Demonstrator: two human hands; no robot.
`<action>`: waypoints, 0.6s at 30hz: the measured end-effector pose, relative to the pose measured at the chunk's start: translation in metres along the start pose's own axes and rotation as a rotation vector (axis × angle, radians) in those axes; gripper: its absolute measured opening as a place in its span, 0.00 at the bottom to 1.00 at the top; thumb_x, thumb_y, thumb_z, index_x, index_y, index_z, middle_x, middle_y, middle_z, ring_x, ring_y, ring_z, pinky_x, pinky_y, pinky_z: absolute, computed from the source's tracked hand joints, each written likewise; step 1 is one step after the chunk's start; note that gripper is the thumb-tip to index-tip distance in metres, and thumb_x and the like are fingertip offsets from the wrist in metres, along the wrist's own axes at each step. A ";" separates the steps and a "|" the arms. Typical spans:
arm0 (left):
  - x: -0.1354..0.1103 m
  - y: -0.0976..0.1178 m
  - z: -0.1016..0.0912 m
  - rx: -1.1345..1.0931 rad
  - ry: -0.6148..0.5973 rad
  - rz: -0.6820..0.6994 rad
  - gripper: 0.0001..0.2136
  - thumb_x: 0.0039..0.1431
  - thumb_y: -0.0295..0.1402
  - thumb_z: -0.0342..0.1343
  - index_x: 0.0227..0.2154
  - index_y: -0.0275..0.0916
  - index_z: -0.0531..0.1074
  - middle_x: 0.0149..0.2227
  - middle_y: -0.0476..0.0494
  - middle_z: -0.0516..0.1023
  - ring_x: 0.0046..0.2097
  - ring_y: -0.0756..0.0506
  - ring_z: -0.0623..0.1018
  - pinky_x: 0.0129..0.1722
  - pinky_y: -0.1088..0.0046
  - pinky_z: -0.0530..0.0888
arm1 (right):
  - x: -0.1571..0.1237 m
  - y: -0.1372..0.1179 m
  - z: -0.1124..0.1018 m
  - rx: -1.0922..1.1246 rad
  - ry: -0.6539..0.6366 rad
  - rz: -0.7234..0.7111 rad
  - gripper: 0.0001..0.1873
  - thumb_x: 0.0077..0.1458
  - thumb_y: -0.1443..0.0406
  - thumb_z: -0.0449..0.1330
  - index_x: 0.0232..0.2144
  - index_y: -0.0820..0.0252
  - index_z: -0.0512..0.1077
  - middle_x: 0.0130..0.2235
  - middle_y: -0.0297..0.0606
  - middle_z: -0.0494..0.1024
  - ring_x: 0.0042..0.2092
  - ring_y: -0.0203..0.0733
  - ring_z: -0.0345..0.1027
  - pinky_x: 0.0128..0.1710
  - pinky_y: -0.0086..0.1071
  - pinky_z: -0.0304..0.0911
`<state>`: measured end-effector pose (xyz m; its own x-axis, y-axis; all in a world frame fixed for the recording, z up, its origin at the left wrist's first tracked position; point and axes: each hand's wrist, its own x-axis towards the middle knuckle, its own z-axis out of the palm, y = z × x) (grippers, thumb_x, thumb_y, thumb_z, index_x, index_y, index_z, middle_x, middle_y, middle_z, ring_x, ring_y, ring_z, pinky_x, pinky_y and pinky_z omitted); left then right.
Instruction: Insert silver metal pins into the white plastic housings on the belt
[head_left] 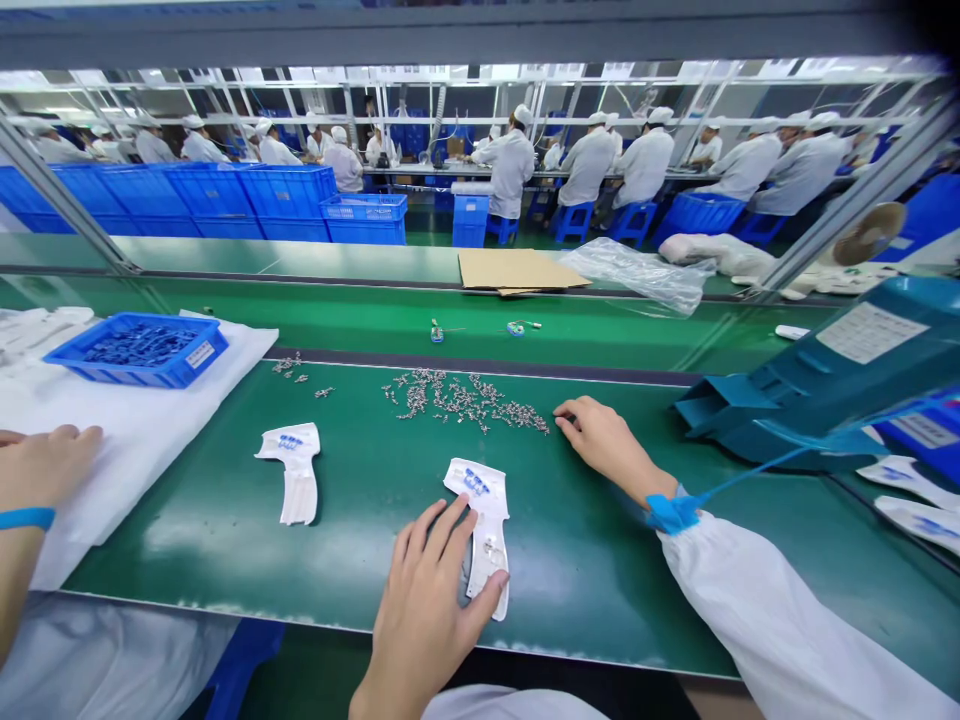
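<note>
My left hand (431,590) lies with its fingers spread over a white pistol-shaped plastic shell half (491,530). The fingertips touch the shell's left edge and the thumb rests on its handle; small blue parts sit in its upper end. At the right edge of a scattered pile of small metal screws (450,395), my right hand (604,440) is low over the table, thumb and forefinger slightly apart, with nothing visible between them. A second white shell half (296,470) with blue parts lies further left.
A co-worker's hand (49,465) rests at the left on white sheeting (172,420), near a blue tray (184,372) of blue parts. Two small wired parts (437,331) lie on the green strip behind. At right stands a teal bin (810,370) beside more white shells (911,480).
</note>
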<state>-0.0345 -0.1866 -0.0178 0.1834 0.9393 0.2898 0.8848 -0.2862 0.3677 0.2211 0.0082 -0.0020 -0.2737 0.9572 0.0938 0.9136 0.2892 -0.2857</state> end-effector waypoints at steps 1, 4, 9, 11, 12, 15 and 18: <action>0.000 0.000 0.000 -0.004 0.007 0.002 0.22 0.63 0.41 0.55 0.59 0.43 0.65 0.62 0.42 0.70 0.61 0.37 0.69 0.56 0.54 0.71 | -0.004 -0.003 -0.003 0.006 -0.004 -0.007 0.15 0.63 0.66 0.50 0.41 0.61 0.76 0.42 0.47 0.78 0.42 0.49 0.72 0.41 0.38 0.62; 0.000 0.002 -0.002 -0.039 0.051 0.015 0.22 0.63 0.39 0.56 0.58 0.42 0.65 0.60 0.40 0.72 0.60 0.37 0.70 0.55 0.56 0.72 | -0.027 -0.020 -0.016 0.148 -0.065 -0.022 0.14 0.64 0.63 0.51 0.43 0.59 0.75 0.39 0.42 0.80 0.39 0.47 0.74 0.40 0.36 0.63; 0.001 0.016 -0.005 -0.232 0.145 0.001 0.10 0.65 0.32 0.54 0.48 0.42 0.70 0.46 0.43 0.78 0.48 0.43 0.76 0.48 0.64 0.73 | -0.084 -0.073 -0.036 0.629 -0.403 -0.067 0.14 0.63 0.56 0.55 0.39 0.55 0.77 0.38 0.36 0.82 0.40 0.43 0.75 0.40 0.32 0.66; 0.001 0.025 -0.005 -0.304 0.177 -0.017 0.05 0.65 0.30 0.54 0.43 0.42 0.72 0.40 0.45 0.79 0.42 0.46 0.76 0.43 0.67 0.73 | -0.098 -0.091 -0.037 0.743 -0.490 -0.066 0.13 0.63 0.56 0.57 0.37 0.55 0.77 0.36 0.34 0.82 0.38 0.41 0.74 0.39 0.30 0.66; 0.001 0.029 -0.005 -0.328 0.192 -0.026 0.04 0.65 0.30 0.54 0.40 0.42 0.72 0.38 0.47 0.79 0.40 0.47 0.76 0.42 0.67 0.72 | -0.102 -0.098 -0.036 0.785 -0.507 -0.058 0.12 0.62 0.56 0.57 0.37 0.55 0.77 0.36 0.34 0.82 0.38 0.41 0.74 0.39 0.30 0.66; 0.001 0.036 -0.005 -0.346 0.227 -0.056 0.05 0.65 0.27 0.53 0.38 0.43 0.71 0.35 0.49 0.78 0.38 0.48 0.75 0.39 0.69 0.71 | -0.105 -0.108 -0.028 0.893 -0.515 -0.013 0.11 0.61 0.57 0.59 0.35 0.57 0.77 0.34 0.35 0.82 0.37 0.41 0.74 0.39 0.30 0.66; 0.001 0.038 -0.004 -0.295 0.255 -0.070 0.06 0.65 0.26 0.52 0.36 0.42 0.71 0.34 0.49 0.77 0.37 0.48 0.75 0.38 0.69 0.70 | -0.102 -0.107 -0.020 0.979 -0.535 0.014 0.12 0.61 0.57 0.59 0.35 0.58 0.76 0.35 0.36 0.82 0.37 0.41 0.75 0.40 0.31 0.67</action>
<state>-0.0023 -0.1973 -0.0005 -0.0178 0.8922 0.4513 0.7237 -0.3000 0.6215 0.1570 -0.1210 0.0383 -0.5745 0.7723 -0.2710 0.3513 -0.0664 -0.9339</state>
